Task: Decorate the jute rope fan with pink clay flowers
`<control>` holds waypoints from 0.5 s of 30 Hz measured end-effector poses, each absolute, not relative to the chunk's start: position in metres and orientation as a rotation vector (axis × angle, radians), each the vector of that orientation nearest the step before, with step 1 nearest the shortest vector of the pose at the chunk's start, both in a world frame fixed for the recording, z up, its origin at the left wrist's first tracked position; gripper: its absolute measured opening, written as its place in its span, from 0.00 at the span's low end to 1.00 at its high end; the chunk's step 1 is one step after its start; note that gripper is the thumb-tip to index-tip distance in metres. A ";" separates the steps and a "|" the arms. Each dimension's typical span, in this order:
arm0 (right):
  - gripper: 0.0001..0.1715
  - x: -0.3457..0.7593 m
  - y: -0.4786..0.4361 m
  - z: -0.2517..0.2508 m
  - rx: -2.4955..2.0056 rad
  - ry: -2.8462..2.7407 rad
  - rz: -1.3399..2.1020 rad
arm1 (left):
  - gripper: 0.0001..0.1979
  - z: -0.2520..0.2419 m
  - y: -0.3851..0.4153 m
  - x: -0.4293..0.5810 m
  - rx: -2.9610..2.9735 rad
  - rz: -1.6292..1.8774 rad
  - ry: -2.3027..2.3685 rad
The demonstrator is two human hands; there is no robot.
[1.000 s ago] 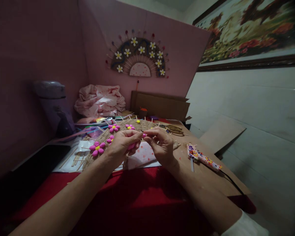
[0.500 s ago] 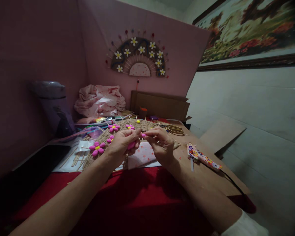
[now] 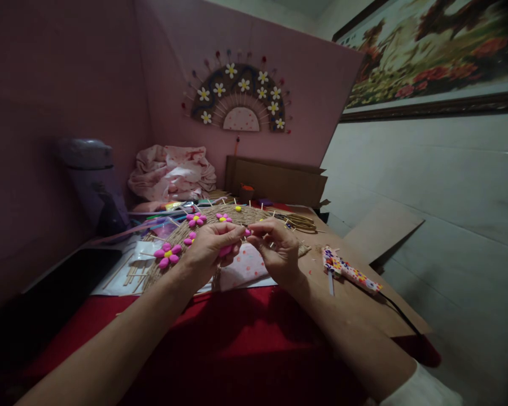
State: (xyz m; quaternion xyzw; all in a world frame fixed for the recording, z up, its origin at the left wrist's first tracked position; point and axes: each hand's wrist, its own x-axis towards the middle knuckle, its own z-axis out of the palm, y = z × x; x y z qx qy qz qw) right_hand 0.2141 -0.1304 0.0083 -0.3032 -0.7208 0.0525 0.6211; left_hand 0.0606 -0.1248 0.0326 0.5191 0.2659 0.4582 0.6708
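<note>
My left hand (image 3: 214,245) is closed around a lump of pink clay (image 3: 226,251), its thumb and forefinger pinching at a smaller pink clay piece (image 3: 248,232). From the other side the fingertips of my right hand (image 3: 277,248) pinch that same small piece. Beneath both hands lies a fan-shaped craft wound with twine (image 3: 211,217), with short sticks along its rim. Pink clay flowers with yellow centres (image 3: 168,255) sit on its left part, and a lone yellow clay dot (image 3: 238,208) is near the top. A spotted pink cloth piece (image 3: 245,265) forms its inner part.
A flower-patterned glue gun (image 3: 349,270) lies on the brown board at right, its cord trailing off. Scissors (image 3: 300,223) rest behind my right hand. A dark flat device (image 3: 76,273) and a purple bottle (image 3: 95,186) stand left. A finished fan (image 3: 241,96) hangs on the pink panel.
Both hands stay in nearly the same place. The fingertips have shifted slightly around the small pink clay piece.
</note>
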 end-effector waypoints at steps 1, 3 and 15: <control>0.04 0.214 -0.130 0.008 -0.699 -1.654 0.127 | 0.15 0.033 -0.125 0.060 1.166 1.036 0.593; 0.03 0.214 -0.130 0.009 -0.700 -1.654 0.124 | 0.15 0.032 -0.125 0.060 1.170 1.033 0.581; 0.04 0.214 -0.126 0.006 -0.761 -1.640 0.152 | 0.11 0.047 -0.111 0.039 1.249 1.406 0.850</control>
